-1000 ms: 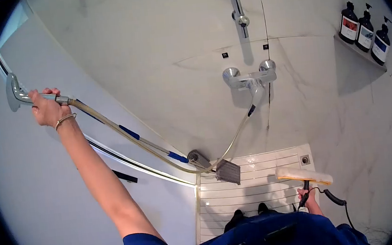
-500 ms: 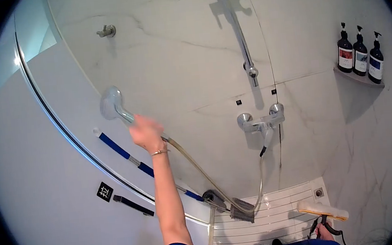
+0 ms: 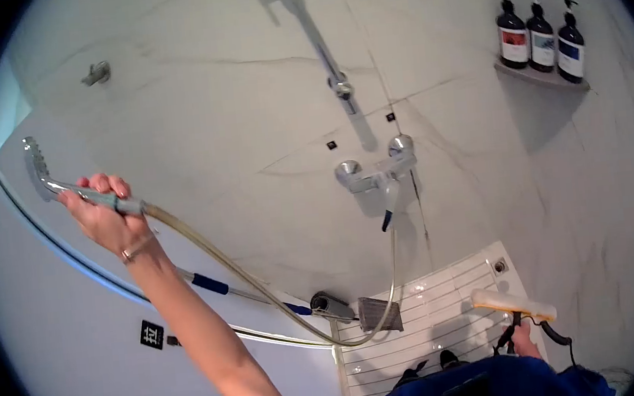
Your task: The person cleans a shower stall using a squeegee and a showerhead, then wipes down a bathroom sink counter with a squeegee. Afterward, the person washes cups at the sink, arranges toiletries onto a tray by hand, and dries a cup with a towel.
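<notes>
My left hand (image 3: 109,218) is closed round the handle of a chrome shower head (image 3: 38,170), raised at the left by the curved glass door. From the handle a beige hose (image 3: 240,274) loops down and back up to the mixer tap (image 3: 377,175) on the wall. Low on the right, my right hand (image 3: 523,337) is wrapped round the dark handle of a washer tool (image 3: 513,304) with a white fluffy bar and an orange edge. A black coiled cord hangs beside that handle.
Three pump bottles (image 3: 541,39) stand on a corner shelf (image 3: 542,78). A blue-gripped pole (image 3: 209,284) leans at the left, near a grey flat mop head (image 3: 380,314) on the slatted floor (image 3: 448,292). A drain (image 3: 500,266) and a wall rail (image 3: 317,41) also show.
Over the last half second my left hand has swung left with the shower head, which has turned edge-on. The view has shifted, and my right hand keeps hold of the washer tool.
</notes>
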`<action>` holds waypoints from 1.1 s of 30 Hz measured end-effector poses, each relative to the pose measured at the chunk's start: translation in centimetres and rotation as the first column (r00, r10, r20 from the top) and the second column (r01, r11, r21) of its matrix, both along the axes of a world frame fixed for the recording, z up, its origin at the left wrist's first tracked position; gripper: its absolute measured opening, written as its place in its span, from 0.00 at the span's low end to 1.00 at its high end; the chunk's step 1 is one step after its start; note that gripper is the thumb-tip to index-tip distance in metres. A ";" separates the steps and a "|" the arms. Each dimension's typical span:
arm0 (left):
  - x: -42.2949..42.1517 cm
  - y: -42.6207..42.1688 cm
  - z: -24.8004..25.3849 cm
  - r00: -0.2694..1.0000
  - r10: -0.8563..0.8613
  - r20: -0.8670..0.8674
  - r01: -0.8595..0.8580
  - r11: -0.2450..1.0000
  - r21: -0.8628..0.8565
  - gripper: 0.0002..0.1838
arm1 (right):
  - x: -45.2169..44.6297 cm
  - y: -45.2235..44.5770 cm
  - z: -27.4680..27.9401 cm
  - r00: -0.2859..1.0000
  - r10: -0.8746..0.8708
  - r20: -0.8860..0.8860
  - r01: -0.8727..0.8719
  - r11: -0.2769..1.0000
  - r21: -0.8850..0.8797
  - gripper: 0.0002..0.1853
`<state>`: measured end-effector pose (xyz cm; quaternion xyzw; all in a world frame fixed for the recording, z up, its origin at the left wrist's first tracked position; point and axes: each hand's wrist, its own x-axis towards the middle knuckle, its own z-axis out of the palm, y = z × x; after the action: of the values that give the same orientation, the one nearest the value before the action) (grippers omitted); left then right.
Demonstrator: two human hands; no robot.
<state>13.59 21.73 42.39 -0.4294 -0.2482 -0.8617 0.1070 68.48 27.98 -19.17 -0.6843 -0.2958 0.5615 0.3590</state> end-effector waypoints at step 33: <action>30.5 26.1 -21.0 0.149 -0.960 0.237 0.926 0.052 -0.373 0.28 | 2.9 -2.9 -0.6 0.893 -0.349 0.284 0.379 0.923 -0.059 0.12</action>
<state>44.11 47.83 21.34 -0.5288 -0.0890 -0.6221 -0.5705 71.36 25.13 -19.80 -0.8162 -0.1760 0.4023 0.3755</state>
